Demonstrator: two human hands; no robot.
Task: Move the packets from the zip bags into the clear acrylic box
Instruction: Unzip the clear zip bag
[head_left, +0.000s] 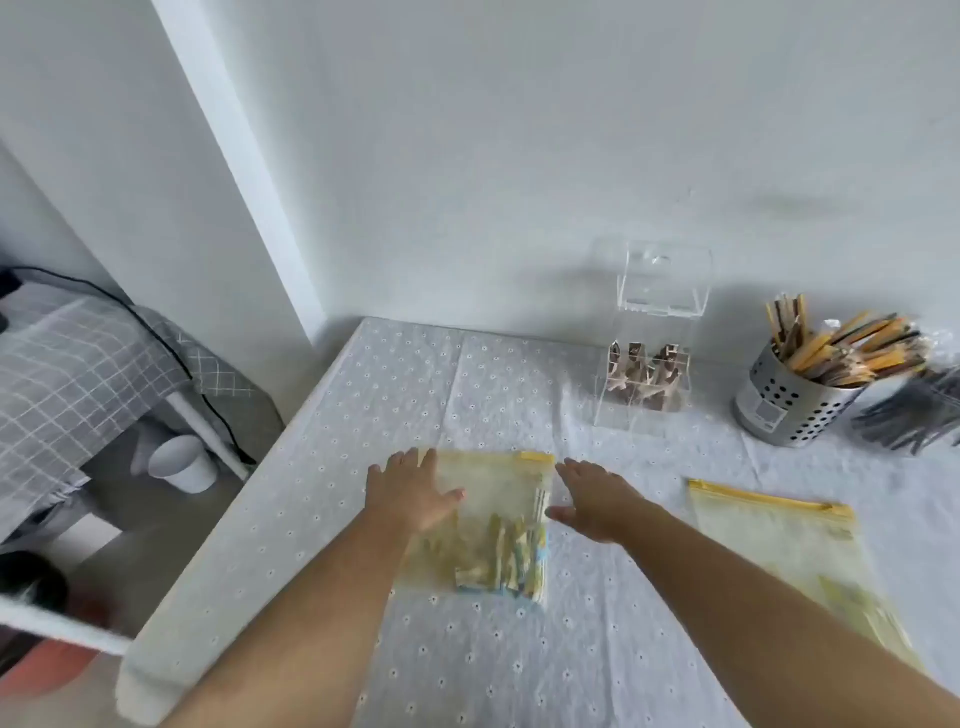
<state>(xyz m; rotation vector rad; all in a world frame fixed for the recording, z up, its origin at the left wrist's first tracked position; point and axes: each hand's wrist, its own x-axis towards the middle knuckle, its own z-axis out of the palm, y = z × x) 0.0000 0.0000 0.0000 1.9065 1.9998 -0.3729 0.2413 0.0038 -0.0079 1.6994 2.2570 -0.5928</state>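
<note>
A yellowish zip bag (498, 493) with a yellow zipper lies flat in the middle of the table, with several yellow and blue packets (506, 564) bunched at its near end. My left hand (410, 491) rests flat on the bag's left side, fingers spread. My right hand (597, 499) hovers open just beside the bag's right edge. A second zip bag (779, 540) lies flat to the right. The clear acrylic box (649, 358) stands at the back by the wall, lid raised, with several brown packets inside.
A perforated metal cup (784, 400) full of yellow and brown stick packets stands at the back right, dark wrapped items (914, 410) beside it. The table's left edge (208, 519) drops to the floor, where a white bin (182, 465) stands.
</note>
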